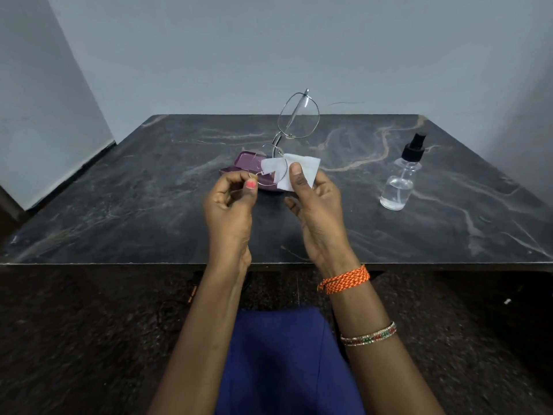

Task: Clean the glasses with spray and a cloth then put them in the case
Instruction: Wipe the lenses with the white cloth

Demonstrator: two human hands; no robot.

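Thin metal-framed glasses point(297, 116) are held upright above the middle of the table, one lens high, the other low. My left hand point(230, 205) pinches the rim of the lower lens between thumb and fingers. My right hand point(317, 211) presses a white cloth point(294, 172) against that lower lens, thumb on top. Behind my hands lies the purple glasses case point(239, 164), open on the table and partly hidden by the cloth and my fingers. A clear spray bottle point(399, 181) with a black nozzle stands upright to the right, apart from both hands.
The dark marbled table point(134, 190) reaches to a grey wall at the back. Its front edge runs just under my wrists. My blue-clad lap is below the table edge. Dark speckled floor lies on either side.
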